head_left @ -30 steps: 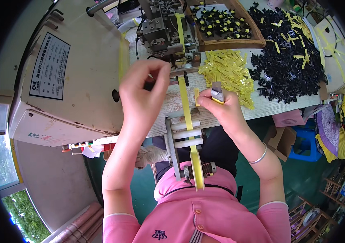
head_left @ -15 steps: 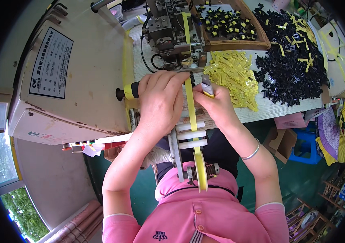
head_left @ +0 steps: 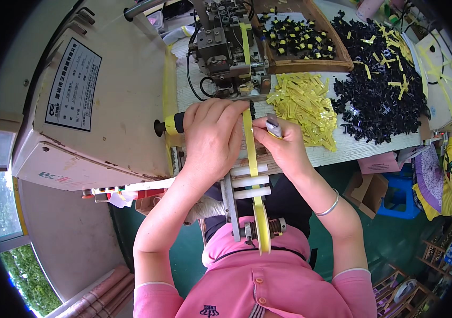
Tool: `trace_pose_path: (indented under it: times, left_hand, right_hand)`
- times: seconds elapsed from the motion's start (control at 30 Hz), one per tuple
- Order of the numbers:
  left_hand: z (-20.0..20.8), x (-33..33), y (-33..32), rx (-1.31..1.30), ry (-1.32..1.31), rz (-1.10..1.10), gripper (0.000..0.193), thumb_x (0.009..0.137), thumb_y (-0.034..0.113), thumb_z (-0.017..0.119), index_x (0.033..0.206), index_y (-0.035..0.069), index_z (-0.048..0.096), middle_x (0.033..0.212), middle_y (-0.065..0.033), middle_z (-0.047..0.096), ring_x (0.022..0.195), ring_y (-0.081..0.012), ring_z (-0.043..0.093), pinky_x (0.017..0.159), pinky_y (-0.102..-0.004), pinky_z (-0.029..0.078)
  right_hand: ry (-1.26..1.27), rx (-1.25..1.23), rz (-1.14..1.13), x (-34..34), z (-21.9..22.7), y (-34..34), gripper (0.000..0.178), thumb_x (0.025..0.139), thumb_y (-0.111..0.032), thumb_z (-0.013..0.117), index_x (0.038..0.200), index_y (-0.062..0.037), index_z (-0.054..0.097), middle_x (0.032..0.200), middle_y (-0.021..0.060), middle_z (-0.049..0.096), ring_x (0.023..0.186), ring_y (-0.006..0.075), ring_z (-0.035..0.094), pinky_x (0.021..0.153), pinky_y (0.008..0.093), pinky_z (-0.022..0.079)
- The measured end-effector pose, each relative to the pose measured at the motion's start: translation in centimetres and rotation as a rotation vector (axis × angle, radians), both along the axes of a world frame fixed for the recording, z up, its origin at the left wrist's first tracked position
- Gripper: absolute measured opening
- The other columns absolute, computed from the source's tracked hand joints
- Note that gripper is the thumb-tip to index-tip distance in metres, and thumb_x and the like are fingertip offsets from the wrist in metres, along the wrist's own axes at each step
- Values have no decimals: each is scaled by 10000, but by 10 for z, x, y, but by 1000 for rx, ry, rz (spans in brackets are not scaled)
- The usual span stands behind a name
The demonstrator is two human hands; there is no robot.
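At the front of the press-like metal machine [head_left: 223, 50], my left hand [head_left: 212, 135] is closed, its fingertips by a small black piece beside the yellow tape [head_left: 251, 143]. Whatever those fingers pinch is hidden. Just right of the tape, my right hand [head_left: 288, 146] grips a small metal-tipped tool with a white-and-yellow wrapped handle [head_left: 273, 127]; its exact kind is unclear. From the machine the tape runs toward me, past several white rollers [head_left: 251, 181], to a yellow reel [head_left: 262, 228] at my waist.
Right of the machine lie a pile of yellow strips [head_left: 305, 108] and a heap of black parts [head_left: 379, 100]. Behind the strips sits a wooden tray [head_left: 310, 66] of black-and-yellow pieces. A large beige machine housing [head_left: 130, 106] stands close on the left. A blue stool [head_left: 400, 196] is below right.
The tool in my right hand has come slightly nearer to me. My left hand stays at the tape. The whole view has shifted a little.
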State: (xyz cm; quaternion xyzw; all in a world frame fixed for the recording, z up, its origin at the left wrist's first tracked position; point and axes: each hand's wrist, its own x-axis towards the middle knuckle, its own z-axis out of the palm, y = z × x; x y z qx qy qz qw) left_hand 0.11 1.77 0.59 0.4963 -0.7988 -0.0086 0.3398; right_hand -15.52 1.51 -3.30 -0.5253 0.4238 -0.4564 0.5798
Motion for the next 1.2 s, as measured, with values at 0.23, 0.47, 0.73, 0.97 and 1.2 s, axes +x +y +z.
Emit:
trace_pose_path:
  times: [0.23, 0.47, 0.73, 0.97, 1.2]
  left_hand:
    - [2, -4, -10, -7, 8, 56, 141, 751, 113, 602, 889, 88, 615, 757, -47, 608, 767, -234, 575, 760, -369, 378]
    - [26, 3, -28, 498, 103, 66, 138, 793, 185, 570, 812, 75, 650, 684, -110, 622, 669, -302, 604, 629, -403, 450]
    - [13, 8, -24, 227, 196, -41, 113, 819, 86, 574, 868, 1, 631, 799, -132, 636, 696, -291, 608, 628, -341, 465]
    - [14, 3, 22, 115, 278, 9, 72, 772, 0, 623, 844, 4, 628, 780, -101, 632, 682, -203, 605, 616, -266, 475]
    - [2, 3, 26, 462, 445, 65, 146, 796, 34, 618, 927, -23, 646, 814, -96, 665, 705, -127, 616, 657, -238, 486]
  right_hand:
    - [-25, -4, 32, -3, 2, 0, 86, 840, -25, 590, 892, 33, 625, 775, 27, 616, 707, 76, 564, 656, 210, 461]
    - [14, -24, -89, -6, 13, 1, 95, 833, -98, 614, 840, -4, 596, 740, 17, 584, 689, 69, 528, 596, 200, 417]
    - [98, -3, -65, -9, 8, 2, 102, 839, -109, 605, 851, -8, 612, 710, 9, 573, 628, 57, 487, 554, 200, 384]
    - [107, 20, -20, -14, 6, 5, 122, 853, -94, 578, 878, 8, 641, 710, 10, 583, 615, 51, 477, 544, 208, 381]
    - [72, -7, -7, -10, 8, 8, 133, 857, -112, 585, 871, 9, 639, 702, 5, 585, 610, 51, 476, 543, 209, 380]
